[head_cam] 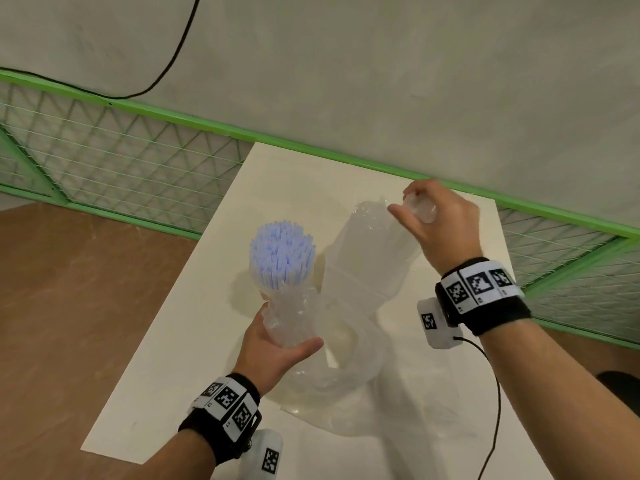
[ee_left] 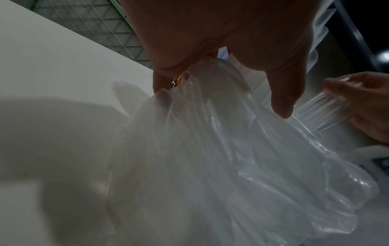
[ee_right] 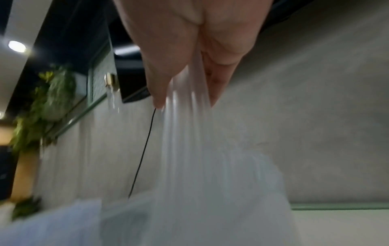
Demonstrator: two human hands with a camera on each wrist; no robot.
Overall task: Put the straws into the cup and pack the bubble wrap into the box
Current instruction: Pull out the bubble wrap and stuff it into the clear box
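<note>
hidden: cup under straws [head_cam: 282, 252] mostly covered by wrap; box unclear
blur: R wrist view smeared
L hand [head_cam: 273, 351]: fingers curled round bubble wrap [head_cam: 360, 271] bunch, above desk [head_cam: 180, 341]
R hand [head_cam: 440, 223]: pinches wrap's top end, raised

Right hand pinching bubble wrap

The right hand [ee_right: 189, 50] at twelve o'clock grips bubble wrap [ee_right: 200, 166] hanging toward six; everything blurred.

Before me: white tabletop [head_cam: 180, 341]; brown floor [head_cam: 69, 306] to my left; green-framed wire mesh fence [head_cam: 121, 157]; grey concrete wall [head_cam: 381, 64] with black cable [head_cam: 180, 46]; leafy plant [ee_right: 52, 96], blurred.
</note>
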